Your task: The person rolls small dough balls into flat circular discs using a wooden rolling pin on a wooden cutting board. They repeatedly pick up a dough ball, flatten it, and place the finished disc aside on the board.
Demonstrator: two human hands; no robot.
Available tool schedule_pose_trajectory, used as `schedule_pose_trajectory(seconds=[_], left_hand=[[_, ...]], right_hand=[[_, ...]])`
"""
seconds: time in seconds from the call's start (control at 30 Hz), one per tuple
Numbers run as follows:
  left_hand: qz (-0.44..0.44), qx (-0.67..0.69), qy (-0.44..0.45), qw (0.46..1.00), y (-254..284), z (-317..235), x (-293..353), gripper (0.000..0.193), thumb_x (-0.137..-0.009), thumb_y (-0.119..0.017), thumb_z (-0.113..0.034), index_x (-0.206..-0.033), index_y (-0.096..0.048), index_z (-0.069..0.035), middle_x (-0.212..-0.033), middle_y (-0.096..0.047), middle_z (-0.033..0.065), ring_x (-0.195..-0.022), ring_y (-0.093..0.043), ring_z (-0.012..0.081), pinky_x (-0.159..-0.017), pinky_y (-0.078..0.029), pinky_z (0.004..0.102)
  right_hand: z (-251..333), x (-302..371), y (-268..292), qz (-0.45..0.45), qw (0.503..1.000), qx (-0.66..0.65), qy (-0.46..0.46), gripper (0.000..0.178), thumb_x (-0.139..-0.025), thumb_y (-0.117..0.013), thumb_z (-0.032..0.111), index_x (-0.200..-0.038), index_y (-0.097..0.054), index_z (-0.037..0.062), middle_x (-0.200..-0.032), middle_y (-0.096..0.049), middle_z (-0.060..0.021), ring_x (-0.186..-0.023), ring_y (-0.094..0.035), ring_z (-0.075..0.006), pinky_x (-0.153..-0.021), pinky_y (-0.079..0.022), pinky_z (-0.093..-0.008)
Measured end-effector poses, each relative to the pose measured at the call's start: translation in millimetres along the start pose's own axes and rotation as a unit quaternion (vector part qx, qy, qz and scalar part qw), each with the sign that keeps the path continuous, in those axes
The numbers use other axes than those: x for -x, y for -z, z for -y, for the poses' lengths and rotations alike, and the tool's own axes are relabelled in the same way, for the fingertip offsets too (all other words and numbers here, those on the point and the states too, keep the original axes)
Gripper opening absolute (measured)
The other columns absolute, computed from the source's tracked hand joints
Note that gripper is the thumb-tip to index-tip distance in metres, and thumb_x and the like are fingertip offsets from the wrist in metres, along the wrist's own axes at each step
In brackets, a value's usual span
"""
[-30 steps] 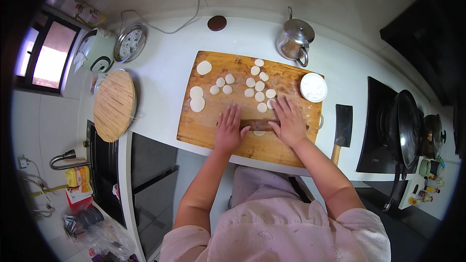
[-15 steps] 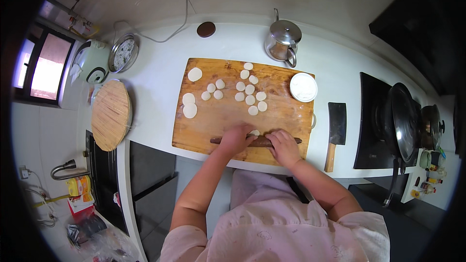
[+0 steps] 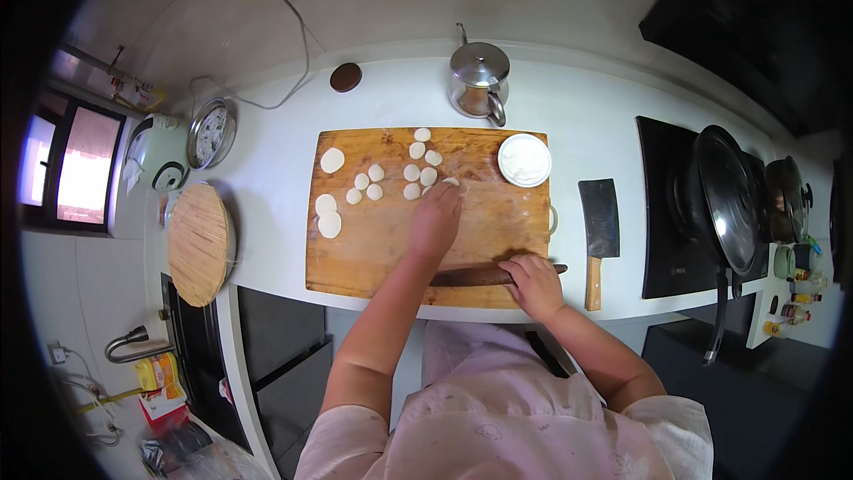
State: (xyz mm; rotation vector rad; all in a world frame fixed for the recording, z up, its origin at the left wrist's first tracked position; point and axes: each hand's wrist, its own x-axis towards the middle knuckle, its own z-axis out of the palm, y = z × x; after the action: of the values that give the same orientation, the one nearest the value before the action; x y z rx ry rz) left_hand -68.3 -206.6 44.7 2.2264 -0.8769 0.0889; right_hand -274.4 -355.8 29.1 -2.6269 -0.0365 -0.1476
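My left hand [image 3: 435, 220] reaches over the middle of a wooden board [image 3: 364, 249], fingers held close together and bent down among small round dough pieces [image 3: 417, 150]. One dough piece shows at its fingertips; others beneath the hand are hidden, and what the fingers hold, if anything, does not show. Close to the board's near edge, my right hand [image 3: 533, 286] is closed over the right part of a dark brown rolling pin [image 3: 471, 276]. Flat, larger dough wrappers [image 3: 329, 224] lie along the board's left side, two of them overlapping.
A white bowl of flour [image 3: 524, 161] occupies the board's far right corner. Right of the board lies a cleaver [image 3: 600, 218], then a hob with a lidded pan [image 3: 724, 204]. A metal kettle [image 3: 479, 80] stands behind; a round slatted lid [image 3: 203, 244] is at left.
My left hand has left the rolling pin and moved away from me to the small dough pieces. My right hand has shifted the pin rightward and nearer me. The whole view has swung slightly.
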Motion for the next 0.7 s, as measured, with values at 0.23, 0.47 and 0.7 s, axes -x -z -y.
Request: schedule_pose_trajectory(seconds=[0.23,0.47,0.7], left_hand=[[0.151,0.089,-0.016,0.984,-41.7,6.3,18.2,0.031,-0.09,-0.064,-0.01,-0.12,-0.065,-0.002,-0.124,-0.066,0.0165,-0.116,-0.062,0.0361,-0.097,-0.051,0.0417],[0.12,-0.097,-0.064,0.986,-41.0,26.6,-9.8,0.049,-0.089,-0.063,-0.01,-0.137,-0.056,-0.004,-0.146,-0.053,0.0113,-0.139,-0.045,0.0283,-0.118,-0.032,0.0489],[0.119,-0.092,-0.083,0.985,-84.9,28.0,-33.6,0.045,-0.084,-0.071,-0.013,-0.127,-0.061,-0.005,-0.136,-0.059,0.0102,-0.131,-0.051,0.0299,-0.115,-0.035,0.0477]], right_hand=[[-7.1,13.9,9.4,-0.005,0.999,0.009,-0.042,0.047,-0.074,-0.076,0.013,-0.12,-0.065,0.0129,-0.114,-0.062,-0.0053,-0.108,-0.058,-0.0272,-0.092,-0.047,-0.0408],[-22.9,30.6,10.0,-0.009,0.997,0.011,-0.078,0.049,-0.074,-0.076,0.012,-0.122,-0.064,0.0128,-0.118,-0.062,-0.0067,-0.112,-0.058,-0.028,-0.095,-0.046,-0.0419],[-25.9,29.4,13.6,-0.011,0.996,0.005,-0.085,0.05,-0.073,-0.079,0.011,-0.121,-0.065,0.0117,-0.116,-0.063,-0.007,-0.111,-0.058,-0.0291,-0.094,-0.045,-0.0423]])
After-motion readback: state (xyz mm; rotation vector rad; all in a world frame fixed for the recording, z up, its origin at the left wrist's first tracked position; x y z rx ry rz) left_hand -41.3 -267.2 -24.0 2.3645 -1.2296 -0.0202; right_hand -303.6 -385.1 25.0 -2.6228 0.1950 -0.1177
